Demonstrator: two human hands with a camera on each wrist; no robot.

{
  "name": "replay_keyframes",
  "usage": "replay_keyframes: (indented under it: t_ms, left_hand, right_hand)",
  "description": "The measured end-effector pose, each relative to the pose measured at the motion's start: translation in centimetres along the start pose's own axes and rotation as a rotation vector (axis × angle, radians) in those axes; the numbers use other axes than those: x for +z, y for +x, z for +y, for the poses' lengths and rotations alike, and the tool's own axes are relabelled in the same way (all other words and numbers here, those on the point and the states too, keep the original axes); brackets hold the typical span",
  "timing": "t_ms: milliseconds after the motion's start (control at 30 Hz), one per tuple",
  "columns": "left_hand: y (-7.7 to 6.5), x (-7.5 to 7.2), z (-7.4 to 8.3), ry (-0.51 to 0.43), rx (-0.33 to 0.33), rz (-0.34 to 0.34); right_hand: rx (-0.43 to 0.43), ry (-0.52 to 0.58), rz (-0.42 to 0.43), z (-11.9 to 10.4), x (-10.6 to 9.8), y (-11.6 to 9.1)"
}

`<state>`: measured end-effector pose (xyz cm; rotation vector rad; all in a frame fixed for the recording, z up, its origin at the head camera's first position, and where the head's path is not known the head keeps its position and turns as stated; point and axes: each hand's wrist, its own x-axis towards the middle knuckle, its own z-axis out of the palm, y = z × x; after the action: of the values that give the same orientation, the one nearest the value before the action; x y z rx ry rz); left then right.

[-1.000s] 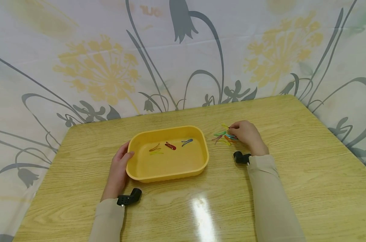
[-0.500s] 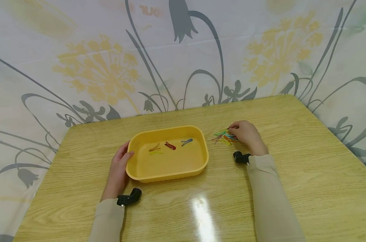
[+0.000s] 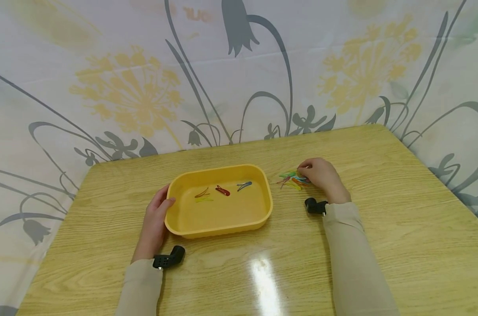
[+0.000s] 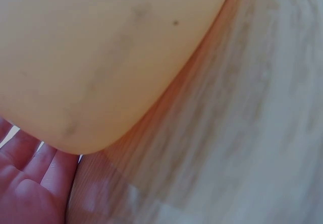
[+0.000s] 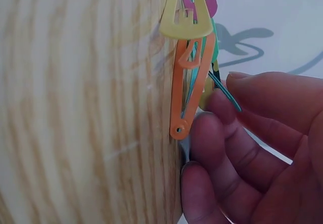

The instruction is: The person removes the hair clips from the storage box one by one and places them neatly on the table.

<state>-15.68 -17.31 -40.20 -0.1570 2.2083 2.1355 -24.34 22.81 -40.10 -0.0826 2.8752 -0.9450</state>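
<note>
My left hand (image 3: 156, 215) grips the left end of a yellow plastic tray (image 3: 223, 215), its thumb over the rim and its fingers along the outside. Inside the tray lie several snap hair clips, among them a red clip (image 3: 222, 190) and a blue clip (image 3: 244, 185). To the tray's right, my right hand (image 3: 321, 175) is at a small pile of coloured clips. Seen from the right wrist, its thumb and forefinger pinch a thin teal hair clip (image 5: 229, 97). Beside the fingertips are an orange clip (image 5: 176, 98) and a pale yellow clip (image 5: 186, 30).
A wood-grain table (image 3: 294, 263) carries everything. Behind it hangs a white cloth (image 3: 207, 83) printed with grey and yellow flowers. Each wrist wears a black camera, the left camera (image 3: 169, 257) just below the tray and the right camera (image 3: 315, 206) below the pile.
At the right fingertips, a yellow clip that stuck out beyond the pile a second ago no longer stands out there. The left hand and the tray stay where they were.
</note>
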Motion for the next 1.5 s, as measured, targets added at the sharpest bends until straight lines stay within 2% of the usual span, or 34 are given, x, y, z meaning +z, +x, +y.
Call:
replay_keyframes:
  t_ms: [933, 1267, 1500]
  left_hand:
    - [0.0, 0.0, -0.1, -0.011, 0.004, -0.005]
    - [-0.1, 0.0, 0.1, -0.006, 0.000, -0.009]
    - [-0.2, 0.0, 0.1, -0.005, 0.000, -0.008]
  right_hand:
    - [0.017, 0.069, 0.016, -0.8, -0.5, 0.0]
    - [-0.040, 0.145, 0.018, -1.0, -0.2, 0.2]
    - [-0.090, 0.154, 0.007, -1.9, -0.2, 0.3]
